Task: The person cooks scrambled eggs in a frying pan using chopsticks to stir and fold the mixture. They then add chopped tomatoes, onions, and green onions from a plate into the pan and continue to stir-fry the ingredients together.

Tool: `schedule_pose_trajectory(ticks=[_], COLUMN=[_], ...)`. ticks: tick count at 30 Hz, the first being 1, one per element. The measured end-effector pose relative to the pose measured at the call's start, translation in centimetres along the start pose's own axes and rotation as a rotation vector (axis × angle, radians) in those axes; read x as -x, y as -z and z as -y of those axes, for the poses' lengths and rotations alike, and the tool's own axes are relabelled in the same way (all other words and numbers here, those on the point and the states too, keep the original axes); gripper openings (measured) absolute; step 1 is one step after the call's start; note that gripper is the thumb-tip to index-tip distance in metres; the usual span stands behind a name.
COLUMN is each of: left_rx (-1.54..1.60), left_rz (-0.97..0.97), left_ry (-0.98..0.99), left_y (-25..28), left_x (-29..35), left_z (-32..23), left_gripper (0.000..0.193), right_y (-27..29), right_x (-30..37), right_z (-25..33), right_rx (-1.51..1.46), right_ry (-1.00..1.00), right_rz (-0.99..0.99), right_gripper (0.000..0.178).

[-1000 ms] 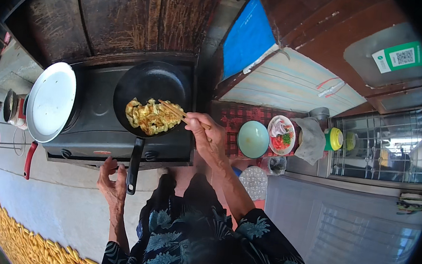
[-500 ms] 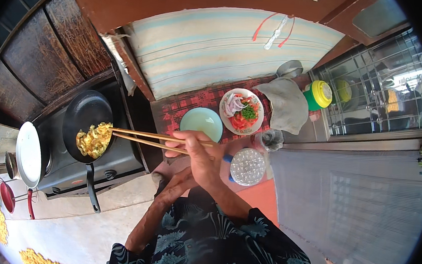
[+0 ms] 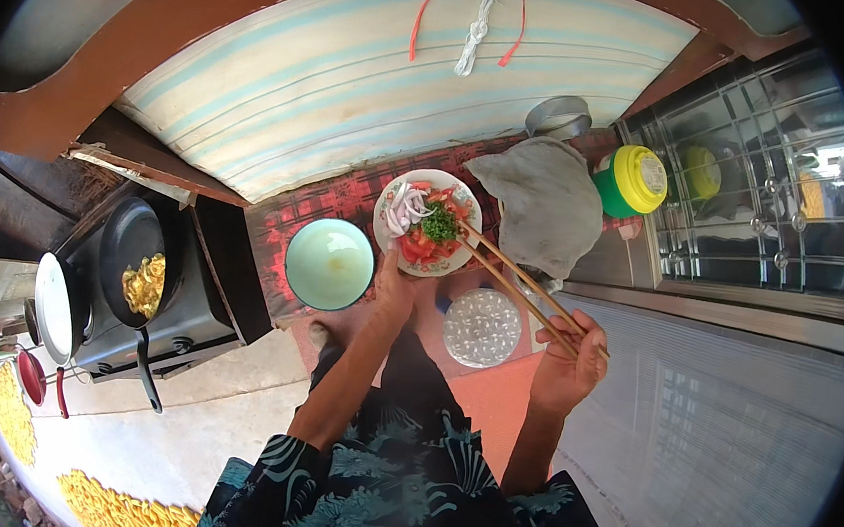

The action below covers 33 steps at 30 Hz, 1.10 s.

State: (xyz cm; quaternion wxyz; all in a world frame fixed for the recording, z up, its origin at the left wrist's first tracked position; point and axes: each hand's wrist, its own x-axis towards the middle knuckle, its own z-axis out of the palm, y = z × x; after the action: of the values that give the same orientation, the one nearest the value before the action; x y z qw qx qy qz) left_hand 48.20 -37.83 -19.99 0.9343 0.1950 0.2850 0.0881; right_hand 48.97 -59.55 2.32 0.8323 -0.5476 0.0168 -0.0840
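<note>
My left hand (image 3: 396, 296) is closed on the near rim of a white patterned plate (image 3: 383, 245). On the plate lie sliced onion (image 3: 408, 209), chopped green herbs (image 3: 440, 222) and red tomato pieces (image 3: 423, 252). In my right hand (image 3: 571, 365) is a pair of wooden chopsticks (image 3: 516, 284). Their tips reach the plate's right side, by the tomato. Left of the plate stands a pale green bowl (image 3: 330, 263) with a little residue in it. A black frying pan (image 3: 133, 233) on the gas stove holds yellow cooked egg (image 3: 144, 285).
A round textured stool top (image 3: 482, 328) is below the plate. A grey cloth (image 3: 543, 202) and a green-yellow jar (image 3: 632, 182) stand to the right. At the far left are a white pan (image 3: 55, 310) and a red pan (image 3: 31, 377). Yellow pieces (image 3: 124, 509) cover part of the floor.
My right hand has swung the chopsticks from the egg in the pan across to the plate. My left hand has come up to the plate's rim. The view has turned rightward.
</note>
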Motion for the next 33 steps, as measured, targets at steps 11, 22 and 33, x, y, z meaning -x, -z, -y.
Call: schedule_pose_trajectory(ticks=[11, 22, 33], left_rx=[-0.146, -0.042, -0.014], left_rz=[-0.244, -0.058, -0.232], left_ry=[-0.197, -0.26, -0.299], left_y=[-6.4, -9.6, -6.6], left_x=[1.5, 4.0, 15.1], left_z=[-0.9, -2.0, -12.7], left_gripper=[0.051, 0.046, 0.043], right_y=[2.1, 2.1, -3.3], right_x=[-1.1, -2.1, -2.4], right_z=[-0.4, 0.7, -0.1], right_rx=[-0.076, -0.118, -0.251], right_ry=[-0.046, -0.003, -0.092], right_rz=[-0.074, 0.032, 0.209], right_gripper=[0.04, 0.043, 0.042])
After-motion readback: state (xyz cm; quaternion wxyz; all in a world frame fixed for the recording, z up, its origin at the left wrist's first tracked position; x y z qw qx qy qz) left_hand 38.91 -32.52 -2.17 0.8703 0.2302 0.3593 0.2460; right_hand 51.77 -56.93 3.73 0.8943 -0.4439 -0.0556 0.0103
